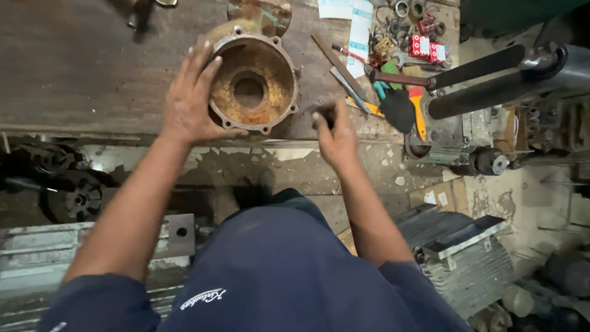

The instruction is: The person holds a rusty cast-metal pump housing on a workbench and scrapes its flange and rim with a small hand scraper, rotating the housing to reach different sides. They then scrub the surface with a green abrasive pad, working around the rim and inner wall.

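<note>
Head view. Two hands over the desk (92, 74). Left hand (187, 101) spread wide, fingers and thumb lying against the left rim of one rusty round housing (253, 83); grip open, pressing on the rim, not closed around it. Housing resting on the desk with open side up, just right of this grip; inside only rust and one round centre hole, nothing else in the bowl. Right hand (335, 136) near the housing, to its right and apart from it, fingers curled tight on one small dark object (327, 114); kind of object not possible to tell. Just beyond the right grip, two flat metal files (341, 71) lying side by side. Further right of it, one black brush with orange handle (407, 109), one green-handled tool (382, 79), one red-and-white small box (426, 48), some metal rings (402, 8). Two black cylinders (476, 80) far right.
</note>
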Demonstrator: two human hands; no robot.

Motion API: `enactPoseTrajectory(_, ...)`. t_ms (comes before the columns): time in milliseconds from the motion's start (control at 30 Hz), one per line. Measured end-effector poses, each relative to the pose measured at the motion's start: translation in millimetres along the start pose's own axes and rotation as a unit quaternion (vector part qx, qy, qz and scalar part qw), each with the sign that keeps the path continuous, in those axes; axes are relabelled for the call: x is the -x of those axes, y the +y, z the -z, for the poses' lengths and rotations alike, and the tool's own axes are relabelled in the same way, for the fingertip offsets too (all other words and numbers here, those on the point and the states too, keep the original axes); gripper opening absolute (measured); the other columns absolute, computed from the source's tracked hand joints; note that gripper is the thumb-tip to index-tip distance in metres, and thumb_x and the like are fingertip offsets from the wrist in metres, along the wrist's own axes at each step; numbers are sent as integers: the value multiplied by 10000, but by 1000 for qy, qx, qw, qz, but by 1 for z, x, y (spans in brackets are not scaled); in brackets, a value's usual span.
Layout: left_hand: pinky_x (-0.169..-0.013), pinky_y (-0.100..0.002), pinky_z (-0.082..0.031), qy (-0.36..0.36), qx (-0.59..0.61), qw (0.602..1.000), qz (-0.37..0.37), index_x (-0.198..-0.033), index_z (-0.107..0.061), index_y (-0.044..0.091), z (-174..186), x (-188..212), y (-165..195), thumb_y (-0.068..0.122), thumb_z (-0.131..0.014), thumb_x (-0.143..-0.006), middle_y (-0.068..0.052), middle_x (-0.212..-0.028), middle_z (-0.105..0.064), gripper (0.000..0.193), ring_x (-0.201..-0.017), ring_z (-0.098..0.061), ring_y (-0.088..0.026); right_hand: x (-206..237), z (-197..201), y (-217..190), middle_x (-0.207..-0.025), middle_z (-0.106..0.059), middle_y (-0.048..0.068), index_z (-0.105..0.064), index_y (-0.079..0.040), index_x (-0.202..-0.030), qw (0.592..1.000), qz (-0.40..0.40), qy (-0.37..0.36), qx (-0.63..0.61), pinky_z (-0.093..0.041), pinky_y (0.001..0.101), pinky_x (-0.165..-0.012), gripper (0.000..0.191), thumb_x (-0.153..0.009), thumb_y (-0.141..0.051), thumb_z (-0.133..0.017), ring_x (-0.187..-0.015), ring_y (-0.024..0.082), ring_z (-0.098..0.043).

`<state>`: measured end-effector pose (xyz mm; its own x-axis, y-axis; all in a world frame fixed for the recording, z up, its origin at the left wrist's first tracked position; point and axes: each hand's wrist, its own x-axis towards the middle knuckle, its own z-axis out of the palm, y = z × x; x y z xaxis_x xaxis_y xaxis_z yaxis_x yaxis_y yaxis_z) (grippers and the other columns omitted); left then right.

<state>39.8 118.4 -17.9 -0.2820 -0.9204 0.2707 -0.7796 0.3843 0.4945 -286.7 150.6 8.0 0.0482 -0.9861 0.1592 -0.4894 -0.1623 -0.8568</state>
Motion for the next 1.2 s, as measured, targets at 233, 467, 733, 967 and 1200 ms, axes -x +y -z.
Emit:
enactPoseTrajectory(233, -1206, -662, -219, 15, -43, 995, 86, -1601, -279, 75, -32, 4, 37, 873, -851, -485, -154, -1687, -210, 1487, -1547, -201, -431, -25, -1, -19, -900, -736, 195, -538, -71, -1098, 958, 82, 21, 274, -490, 574, -673, 220, -988, -177, -696, -804, 467, -672)
enactPoseTrajectory(467, -1211, -694, -209, 35, -11, 996, 84, -1641, -255, 123, -40, 8, 43, 885, -838, -544, -183, -1706, -198, 1457, -1556, -194, -463, -18, 3, -16, -864, -719, 207, -519, -73, -1080, 947, 98, 8, 307, -468, 606, -647, 217, -983, -187, -676, -769, 475, -670)
enactPoseTrajectory(733, -1185, -711, -220, 48, -4, 996, 75, -1645, -244, 140, -50, 13, 37, 869, -837, -527, -191, -1707, -223, 1461, -1535, -233, -496, -4, -3, -14, -867, -689, 231, -520, -52, -1141, 941, 65, 14, 333, -468, 609, -662, 266, -987, -198, -679, -767, 497, -649)
enactPoseTrajectory(967, -1223, -717, -180, 71, 6, 996, 56, -1662, -232, 120, -45, 14, 41, 909, -843, -599, -197, -1705, -215, 1458, -1552, -218, -492, 1, -5, -11, -889, -701, 222, -525, -46, -1157, 931, 97, 45, 348, -474, 604, -636, 269, -974, -182, -666, -755, 489, -654)
enactPoseTrajectory(1200, -1199, -737, -121, 49, 42, 996, 63, -1649, -245, 93, -24, 9, 44, 912, -688, -642, -220, -1698, -230, 1371, -1559, -187, -503, 7, -8, -23, -886, -700, 230, -505, -28, -1192, 954, 64, 26, 291, -472, 601, -702, 298, -972, -168, -650, -791, 488, -639)
